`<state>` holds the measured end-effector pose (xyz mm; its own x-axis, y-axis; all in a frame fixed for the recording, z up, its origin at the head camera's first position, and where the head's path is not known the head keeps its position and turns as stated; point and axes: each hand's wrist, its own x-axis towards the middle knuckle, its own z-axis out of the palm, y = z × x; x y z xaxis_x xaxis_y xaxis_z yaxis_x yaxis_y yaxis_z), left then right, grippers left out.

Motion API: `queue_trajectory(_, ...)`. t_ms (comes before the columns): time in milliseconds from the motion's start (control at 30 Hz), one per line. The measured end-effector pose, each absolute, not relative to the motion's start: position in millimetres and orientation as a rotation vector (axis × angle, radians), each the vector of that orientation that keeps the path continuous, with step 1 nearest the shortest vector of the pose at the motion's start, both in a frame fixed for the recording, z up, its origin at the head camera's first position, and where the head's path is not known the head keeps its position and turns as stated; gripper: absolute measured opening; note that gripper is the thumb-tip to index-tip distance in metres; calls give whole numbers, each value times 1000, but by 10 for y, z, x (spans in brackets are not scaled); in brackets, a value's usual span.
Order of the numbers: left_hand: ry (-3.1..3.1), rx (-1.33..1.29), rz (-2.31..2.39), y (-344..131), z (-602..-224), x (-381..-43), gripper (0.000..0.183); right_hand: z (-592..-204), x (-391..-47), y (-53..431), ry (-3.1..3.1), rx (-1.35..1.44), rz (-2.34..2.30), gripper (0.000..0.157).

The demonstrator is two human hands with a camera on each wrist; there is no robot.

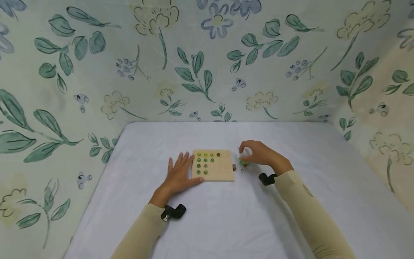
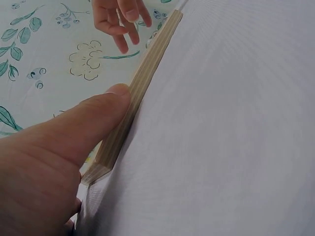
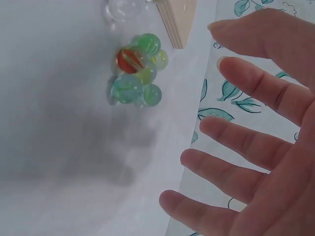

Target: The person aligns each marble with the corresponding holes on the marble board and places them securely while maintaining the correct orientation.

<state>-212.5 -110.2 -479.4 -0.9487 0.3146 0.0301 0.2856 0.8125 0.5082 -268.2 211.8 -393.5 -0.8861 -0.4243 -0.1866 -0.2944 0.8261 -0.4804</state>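
My left hand [image 1: 178, 178] rests with spread fingers at the left side of a light wooden board [image 1: 223, 176] with rows of small hollows. Its thumb [image 2: 106, 105] presses the board's near edge in the left wrist view. Green, yellow and brown marbles [image 1: 205, 160] sit in the hollows, mostly on the left. Above a loose cluster right of the board hovers my right hand [image 1: 260, 154], its fingers apart and holding nothing. In the right wrist view that cluster has a red marble [image 3: 130, 60], a blue-green marble [image 3: 126, 89] and several green or yellow ones.
A clear marble [image 3: 124, 9] lies close to the board's corner, apart from the cluster. White cloth [image 1: 207, 223] covers the table. Floral fabric [image 1: 207, 72] hangs behind it and along the sides.
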Motion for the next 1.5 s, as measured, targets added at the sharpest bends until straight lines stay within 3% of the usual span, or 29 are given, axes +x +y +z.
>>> queue_trajectory(633, 2930, 480, 798, -1113, -4825, -2157, 104, -4040, -2461, 2453, 2736, -498, -588, 23)
queue_trajectory(1500, 2913, 479, 807, -1122, -4810, -2154, 105, -4166, -2455, 2402, 2757, -495, -517, 21)
